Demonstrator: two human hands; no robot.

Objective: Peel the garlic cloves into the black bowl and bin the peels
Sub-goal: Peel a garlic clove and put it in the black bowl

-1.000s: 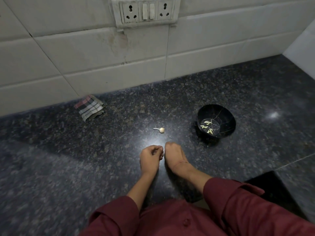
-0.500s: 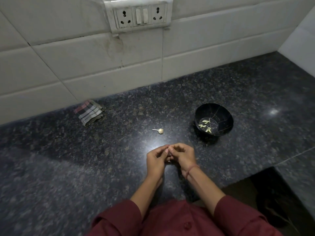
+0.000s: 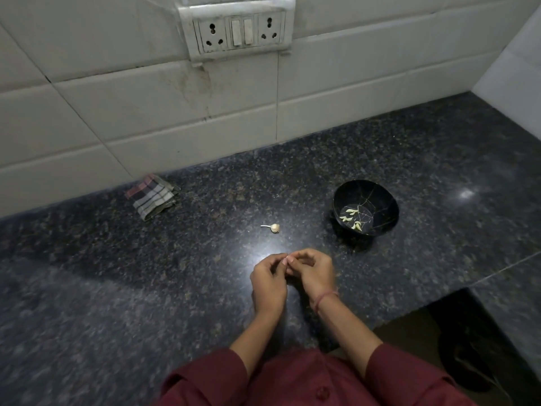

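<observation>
My left hand (image 3: 268, 278) and my right hand (image 3: 314, 272) meet fingertip to fingertip low over the dark counter, pinching a small pale garlic clove (image 3: 285, 261) that is mostly hidden by the fingers. Just beyond them a small garlic bulb (image 3: 274, 227) with a thin stem lies on the counter. To the right stands the black bowl (image 3: 380, 197), cracked in fine lines, with several pale peeled cloves (image 3: 352, 218) on its bottom.
A folded checked cloth (image 3: 152, 196) lies against the white tiled wall at the back left. A socket panel (image 3: 238, 29) is mounted on the wall above. The granite counter (image 3: 117, 288) ends at a cut-out at the lower right, where a dark bin (image 3: 474, 353) stands below.
My hands came together from slightly apart and now work the clove between the fingertips. The view has shifted; the bulb and the bowl have stayed in place.
</observation>
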